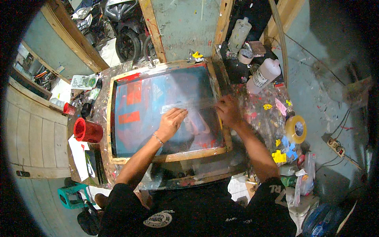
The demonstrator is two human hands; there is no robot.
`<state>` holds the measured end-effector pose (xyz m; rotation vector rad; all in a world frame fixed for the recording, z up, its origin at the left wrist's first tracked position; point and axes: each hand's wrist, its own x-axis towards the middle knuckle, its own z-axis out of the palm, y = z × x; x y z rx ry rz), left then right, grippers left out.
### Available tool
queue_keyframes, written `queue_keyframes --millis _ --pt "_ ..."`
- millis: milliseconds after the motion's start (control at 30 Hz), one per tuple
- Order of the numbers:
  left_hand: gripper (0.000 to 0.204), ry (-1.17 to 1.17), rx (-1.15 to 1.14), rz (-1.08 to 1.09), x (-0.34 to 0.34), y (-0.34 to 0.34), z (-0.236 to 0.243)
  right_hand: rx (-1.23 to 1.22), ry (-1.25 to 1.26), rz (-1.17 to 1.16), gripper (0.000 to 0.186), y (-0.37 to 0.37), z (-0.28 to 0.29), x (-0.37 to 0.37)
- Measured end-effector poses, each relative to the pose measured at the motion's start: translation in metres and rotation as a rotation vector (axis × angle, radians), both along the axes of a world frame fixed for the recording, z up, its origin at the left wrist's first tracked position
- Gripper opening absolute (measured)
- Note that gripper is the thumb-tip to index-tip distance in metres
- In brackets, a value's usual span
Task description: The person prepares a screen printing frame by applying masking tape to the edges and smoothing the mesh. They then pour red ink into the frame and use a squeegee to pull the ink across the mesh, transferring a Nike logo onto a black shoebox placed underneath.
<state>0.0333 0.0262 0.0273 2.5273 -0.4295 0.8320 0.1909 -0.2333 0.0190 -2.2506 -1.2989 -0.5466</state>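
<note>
A screen-printing frame (169, 157) with wooden sides and a blue-grey mesh lies on the worktable. Across the mesh stretches a strip of clear tape (199, 105), running between my two hands. The fingers of my left hand (173, 119) are bunched together over the strip's left end, near the middle of the mesh. My right hand (229, 112), slightly blurred, pinches the other end above the frame's right side. Orange-red patches (129, 117) show on the left of the mesh, and a pale oblong shape (199, 123) sits below the tape.
A roll of yellowish tape (296, 129) lies at the table's right, near yellow and blue scraps (279, 156). Behind it stands a whitish plastic bottle (263, 75). On the left are a red paint pot (88, 130) and a smaller red cup (69, 108). Motorbikes (125, 27) stand beyond the table.
</note>
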Motion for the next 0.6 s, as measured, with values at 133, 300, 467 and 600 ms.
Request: queue_keyframes --millis 133,300,467,600 --pt "0.039 0.046 -0.009 0.094 0.008 0.011 0.010 0.113 0.140 -0.033 0.019 0.011 0.017 0.012" --pt "0.041 0.071 -0.163 0.164 0.022 0.031 0.020 0.100 0.431 0.059 0.034 0.016 0.010 0.049" --pt "0.026 0.191 -0.414 0.248 0.026 0.073 -0.002 0.328 0.847 -0.024 0.044 0.027 0.025 0.052" --pt "0.017 0.499 -0.669 0.280 0.027 0.085 -0.008 0.104 0.645 -0.113 0.036 0.020 0.008 0.062"
